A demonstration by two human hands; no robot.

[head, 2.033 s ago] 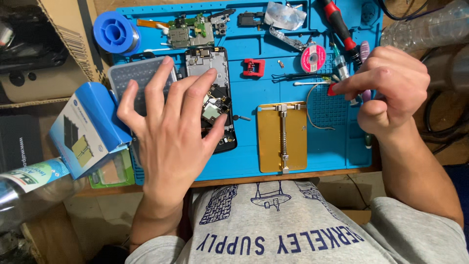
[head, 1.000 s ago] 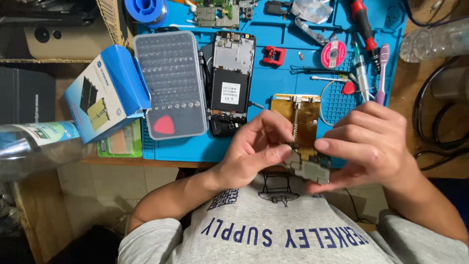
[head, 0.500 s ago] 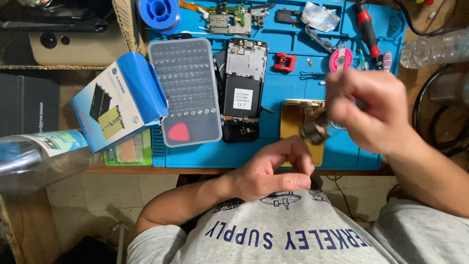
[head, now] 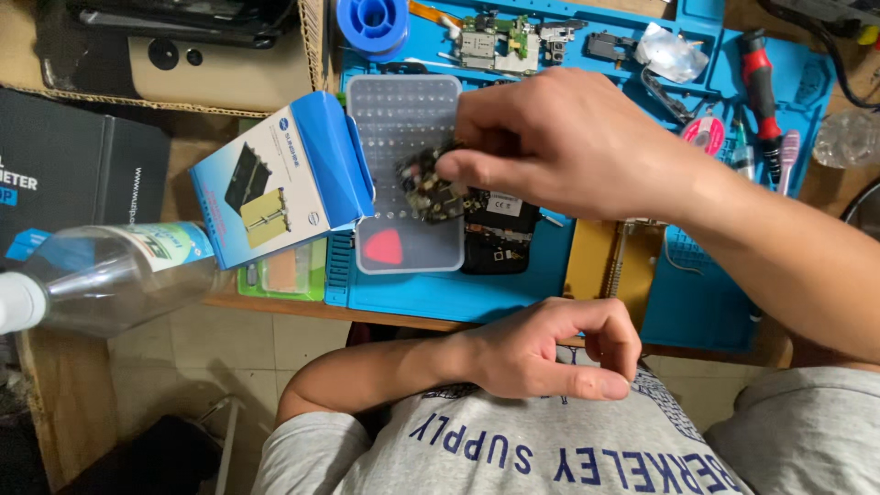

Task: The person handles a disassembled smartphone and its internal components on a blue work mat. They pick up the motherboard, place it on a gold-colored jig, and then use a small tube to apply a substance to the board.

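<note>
At 9 o'clock of the view a clear plastic bottle point(head: 110, 275) is lying on its side, and just at its 2 o'clock a blue and white carton point(head: 275, 179) is standing tilted, touching the left side of the clear bit case point(head: 403, 174). This case is lying on the blue work mat point(head: 513, 293), with a red pick point(head: 383, 247) inside near its 6 o'clock end.

Over the case, the right hand point(head: 568, 142) is reaching across from 3 o'clock. Its fingers are closing tightly on a small circuit board point(head: 431, 188), which it is pinching at the board's right edge, so the board is hanging above the lower right part of the case. A black opened phone point(head: 500, 229) is lying just at 3 o'clock of the case, partly hidden under this hand.

At 6 o'clock, the left hand point(head: 550, 353) is resting near the table edge, loosely curled with thumb and forefinger almost meeting; I cannot tell if anything small is between them.

At 1 o'clock a red-handled screwdriver point(head: 759, 78) is lying on the mat.
</note>
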